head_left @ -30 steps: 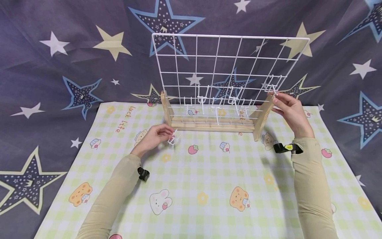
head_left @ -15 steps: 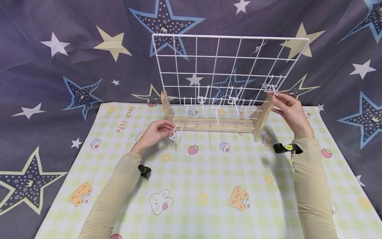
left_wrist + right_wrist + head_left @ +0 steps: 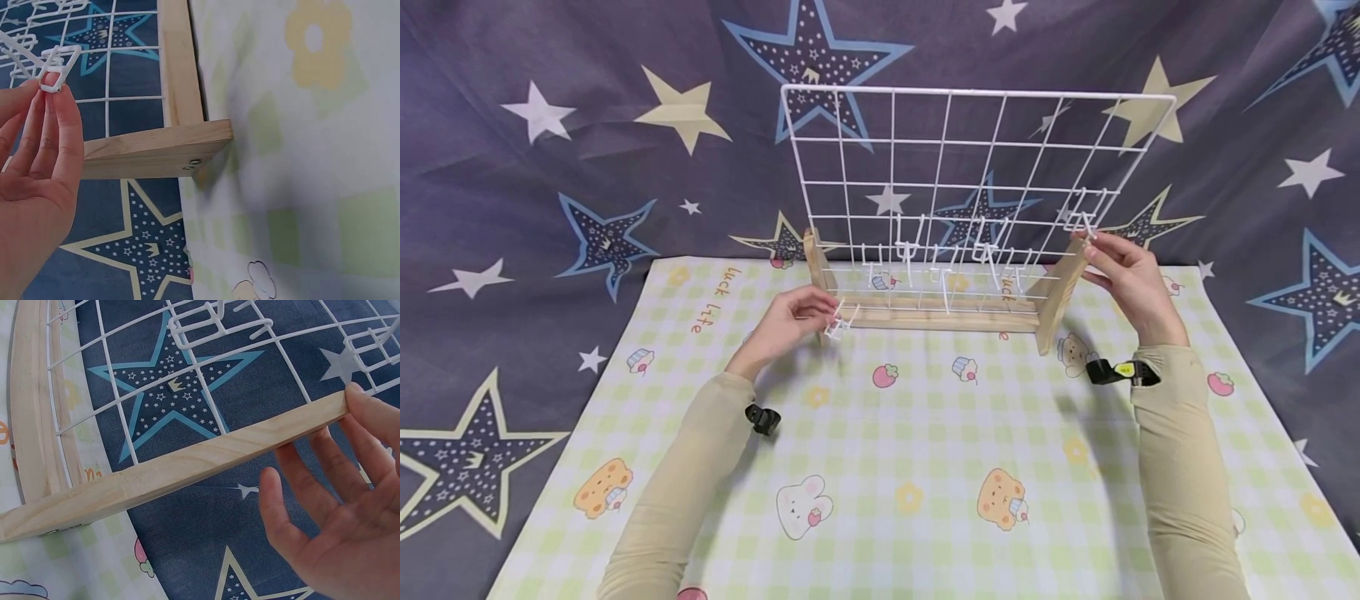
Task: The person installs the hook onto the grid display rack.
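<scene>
My left hand point(image 3: 782, 327) pinches a white wire hook point(image 3: 841, 321) between thumb and fingertips, in front of the rack's lower left corner. In the left wrist view the hook point(image 3: 59, 69) sticks up from the fingertips, its prongs toward the grid. My right hand point(image 3: 1129, 279) holds the upper end of the right wooden upright point(image 3: 1060, 292); in the right wrist view, fingertips lie on both sides of that upright point(image 3: 206, 450). The white wire grid point(image 3: 951, 142) leans back in the wooden stand. One hook point(image 3: 1081, 222) hangs close above the right hand's fingertips.
Several more white hooks, such as one at mid-grid point(image 3: 908, 248), hang on the lower rows. The left wooden upright point(image 3: 818, 267) stands beside the left hand. A checked tablecloth point(image 3: 895, 442) covers the table, and a starry dark curtain point(image 3: 625, 192) hangs behind.
My left hand has risen slightly toward the grid's lower left corner, carrying the hook, whose prongs have turned upward. The right hand stays at the right upright.
</scene>
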Tool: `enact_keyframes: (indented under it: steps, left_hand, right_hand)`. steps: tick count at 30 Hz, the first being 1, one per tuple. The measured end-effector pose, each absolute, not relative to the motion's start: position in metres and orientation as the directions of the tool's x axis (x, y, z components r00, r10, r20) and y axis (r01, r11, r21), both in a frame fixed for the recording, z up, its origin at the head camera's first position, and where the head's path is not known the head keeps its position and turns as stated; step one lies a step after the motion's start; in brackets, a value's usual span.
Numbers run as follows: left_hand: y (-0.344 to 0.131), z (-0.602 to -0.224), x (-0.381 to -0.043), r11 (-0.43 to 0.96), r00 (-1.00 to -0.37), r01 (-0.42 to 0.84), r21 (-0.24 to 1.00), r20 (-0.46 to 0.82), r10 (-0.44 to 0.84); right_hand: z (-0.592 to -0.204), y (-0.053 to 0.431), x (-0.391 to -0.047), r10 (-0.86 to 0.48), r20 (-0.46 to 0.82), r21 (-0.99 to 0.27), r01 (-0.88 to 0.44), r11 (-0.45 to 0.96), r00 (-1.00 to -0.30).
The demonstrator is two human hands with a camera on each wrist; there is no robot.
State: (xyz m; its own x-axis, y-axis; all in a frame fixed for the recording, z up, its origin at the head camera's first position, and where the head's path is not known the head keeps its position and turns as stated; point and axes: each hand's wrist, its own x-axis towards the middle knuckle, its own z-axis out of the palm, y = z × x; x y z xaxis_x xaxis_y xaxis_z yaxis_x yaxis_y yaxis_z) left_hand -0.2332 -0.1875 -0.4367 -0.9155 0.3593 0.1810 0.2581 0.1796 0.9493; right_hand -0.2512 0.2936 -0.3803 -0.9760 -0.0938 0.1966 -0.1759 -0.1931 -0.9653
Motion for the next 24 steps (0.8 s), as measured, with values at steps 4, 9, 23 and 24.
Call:
enact_keyframes:
  steps: [4,9,23,24]
  left_hand:
    - [-0.187,-0.431,-0.235,0.173,-0.918,0.256,0.951,0.183,0.353]
    - [-0.185,-0.419,-0.239,0.151,-0.911,0.284,0.947,0.218,0.35]
    - [-0.179,-0.401,-0.245,0.083,-0.9,0.334,0.939,0.291,0.325]
    - [-0.179,-0.399,-0.245,0.08,-0.9,0.335,0.939,0.295,0.321]
  right_hand:
    - [-0.38,0.294,-0.251,-0.096,0.197,-0.965,-0.176,-0.193,-0.976]
    - [-0.38,0.294,-0.251,-0.1,0.196,-0.965,-0.174,-0.195,-0.976]
    - [-0.382,0.294,-0.253,-0.103,0.203,-0.959,-0.176,-0.221,-0.974]
    - [-0.382,0.294,-0.252,-0.103,0.202,-0.96,-0.176,-0.22,-0.974]
